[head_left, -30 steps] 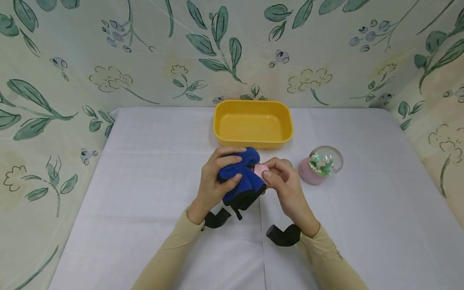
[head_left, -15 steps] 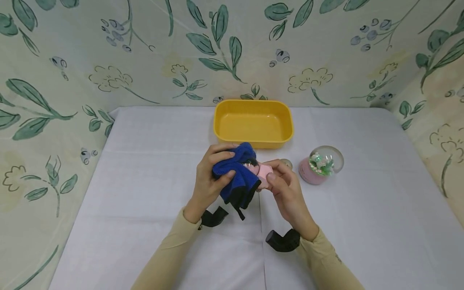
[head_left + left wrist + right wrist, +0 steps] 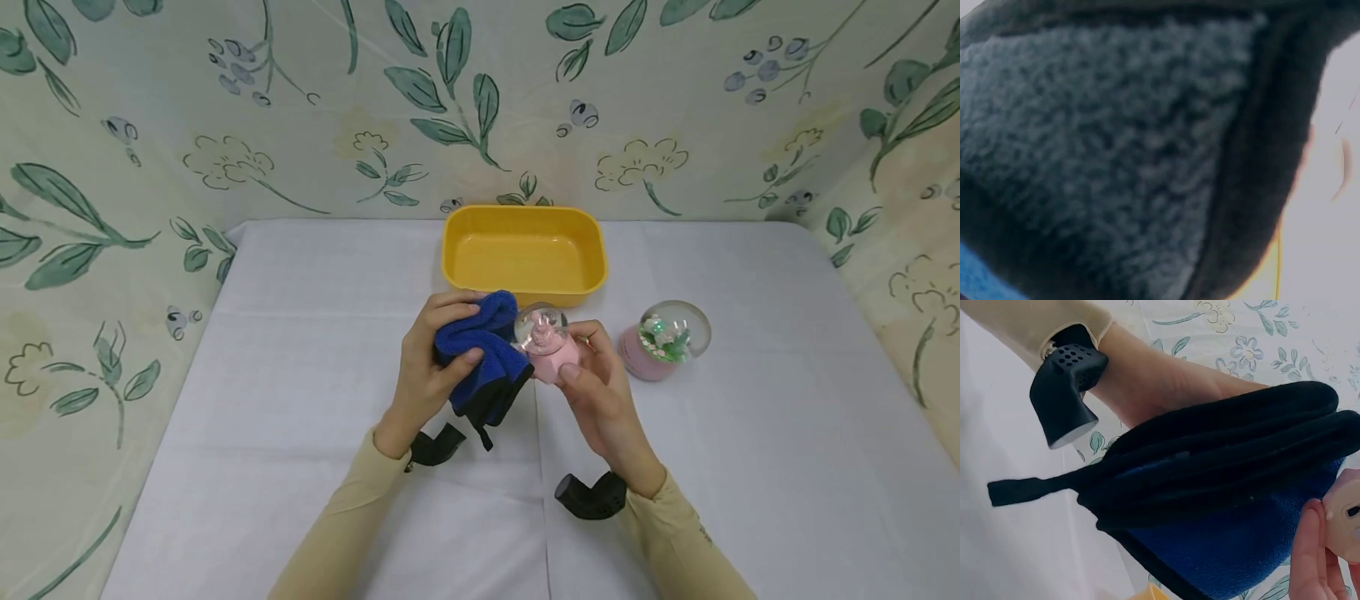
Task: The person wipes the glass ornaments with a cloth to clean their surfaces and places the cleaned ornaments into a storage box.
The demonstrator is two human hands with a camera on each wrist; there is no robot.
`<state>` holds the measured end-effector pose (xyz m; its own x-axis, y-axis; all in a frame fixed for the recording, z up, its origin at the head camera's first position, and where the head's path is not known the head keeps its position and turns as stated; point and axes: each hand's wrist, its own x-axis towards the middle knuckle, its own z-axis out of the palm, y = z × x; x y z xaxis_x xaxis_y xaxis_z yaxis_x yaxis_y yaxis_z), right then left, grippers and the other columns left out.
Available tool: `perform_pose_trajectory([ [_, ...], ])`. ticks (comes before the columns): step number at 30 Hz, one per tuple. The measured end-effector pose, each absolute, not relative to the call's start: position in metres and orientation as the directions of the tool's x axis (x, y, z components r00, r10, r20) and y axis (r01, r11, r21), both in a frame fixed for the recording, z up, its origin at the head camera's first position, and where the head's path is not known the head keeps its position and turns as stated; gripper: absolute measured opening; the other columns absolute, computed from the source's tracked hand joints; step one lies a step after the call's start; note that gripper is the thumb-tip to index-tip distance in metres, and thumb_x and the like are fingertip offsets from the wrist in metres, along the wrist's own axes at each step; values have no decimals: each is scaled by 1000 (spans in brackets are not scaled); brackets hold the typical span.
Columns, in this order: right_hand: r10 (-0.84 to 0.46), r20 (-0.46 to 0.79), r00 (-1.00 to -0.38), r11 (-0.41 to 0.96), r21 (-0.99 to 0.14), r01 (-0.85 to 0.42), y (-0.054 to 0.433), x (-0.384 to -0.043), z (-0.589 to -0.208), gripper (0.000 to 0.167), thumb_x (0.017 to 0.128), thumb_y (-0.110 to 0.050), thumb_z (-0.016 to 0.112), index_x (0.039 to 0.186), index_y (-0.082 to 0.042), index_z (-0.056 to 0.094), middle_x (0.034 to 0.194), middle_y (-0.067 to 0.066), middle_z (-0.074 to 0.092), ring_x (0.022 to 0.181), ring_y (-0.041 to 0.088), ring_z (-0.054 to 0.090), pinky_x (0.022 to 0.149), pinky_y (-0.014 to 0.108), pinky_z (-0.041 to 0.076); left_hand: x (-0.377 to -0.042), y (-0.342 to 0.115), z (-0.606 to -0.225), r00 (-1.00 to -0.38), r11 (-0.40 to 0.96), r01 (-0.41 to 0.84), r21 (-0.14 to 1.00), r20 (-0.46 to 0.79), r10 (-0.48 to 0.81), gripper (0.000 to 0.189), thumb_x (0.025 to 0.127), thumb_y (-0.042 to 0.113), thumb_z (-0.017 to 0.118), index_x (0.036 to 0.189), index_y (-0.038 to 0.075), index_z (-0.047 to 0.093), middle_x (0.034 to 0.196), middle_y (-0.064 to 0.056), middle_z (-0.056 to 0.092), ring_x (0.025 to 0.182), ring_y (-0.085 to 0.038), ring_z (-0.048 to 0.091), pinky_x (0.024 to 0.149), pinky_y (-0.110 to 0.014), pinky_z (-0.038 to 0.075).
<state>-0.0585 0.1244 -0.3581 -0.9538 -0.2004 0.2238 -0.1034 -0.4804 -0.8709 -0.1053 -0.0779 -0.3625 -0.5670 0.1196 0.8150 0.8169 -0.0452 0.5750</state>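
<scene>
My left hand grips a bunched blue cloth with black edging and a small loop. In the right hand I pinch the pink base of a small snow globe, its clear dome facing up and a pink figure inside. The dome's left side lies against or very near the cloth; I cannot tell if they touch. The right wrist view shows the base's underside between fingers, with the cloth beside it. A dark part of the cloth fills most of the left wrist view.
A yellow tub stands behind the hands. Right of my right hand, a larger snow globe with a pink base and green decoration lies tilted on the white tablecloth. Black wrist devices hang below both wrists.
The left hand with the cloth has shifted a little left, away from the snow globe. The globe's dome, earlier wrapped in the cloth, has come out into view and turned upward.
</scene>
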Motion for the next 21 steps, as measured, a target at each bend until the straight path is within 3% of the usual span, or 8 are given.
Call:
perform_pose_trajectory([
  [10, -141, 247, -959, -468, -870, -155, 127, -65, -356, 49, 84, -2, 60, 131, -1, 45, 128, 14, 46, 108, 22, 49, 91, 27, 47, -107, -78, -362, -580, -37, 807, 589, 803, 138, 41, 95, 38, 58, 115, 2, 53, 118, -21, 56, 110, -35, 54, 96, -46, 44],
  [21, -99, 236, -967, -264, -943, -203, 129, -66, -348, 48, 79, 13, 58, 124, -3, 54, 118, 14, 54, 99, 24, 54, 78, 29, 54, -106, -77, -361, -601, -29, 791, 612, 784, 156, 45, 95, 42, 58, 116, 2, 53, 119, -21, 56, 111, -34, 54, 98, -46, 42],
])
